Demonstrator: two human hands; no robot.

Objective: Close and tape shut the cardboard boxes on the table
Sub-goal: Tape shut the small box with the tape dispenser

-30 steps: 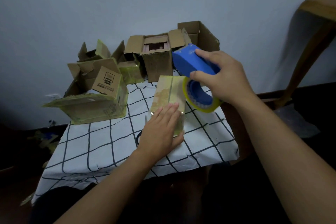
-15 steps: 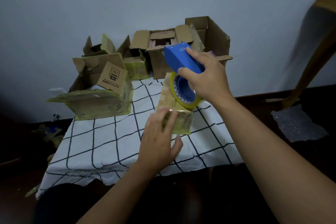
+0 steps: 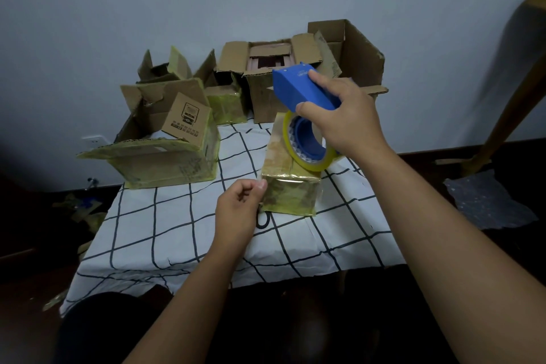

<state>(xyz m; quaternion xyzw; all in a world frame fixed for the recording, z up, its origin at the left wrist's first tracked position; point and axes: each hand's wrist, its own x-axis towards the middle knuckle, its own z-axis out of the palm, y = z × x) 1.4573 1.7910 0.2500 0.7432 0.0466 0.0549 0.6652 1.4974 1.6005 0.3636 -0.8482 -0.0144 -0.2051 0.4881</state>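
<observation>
A small closed cardboard box (image 3: 288, 196), covered in yellowish tape, stands on the table's checked cloth (image 3: 189, 233). My right hand (image 3: 350, 117) grips a blue tape dispenser (image 3: 301, 90) whose yellow tape roll (image 3: 310, 161) sits on the box's top at its far right side. My left hand (image 3: 237, 208) is beside the box's near left corner, fingers curled, with the thumb tip touching that corner. Nothing shows inside the left hand.
A large open box (image 3: 168, 156) sits at the left. Several more open boxes (image 3: 266, 80) stand at the back against the wall, the biggest (image 3: 359, 50) at the back right. A black ring (image 3: 262, 223) lies by the small box. A wooden leg (image 3: 502, 124) and a plastic sheet (image 3: 487, 204) are at the right.
My left hand came off the box's top, slid to its near left corner and curled its fingers. My right hand brought the dispenser from beside the box onto its top.
</observation>
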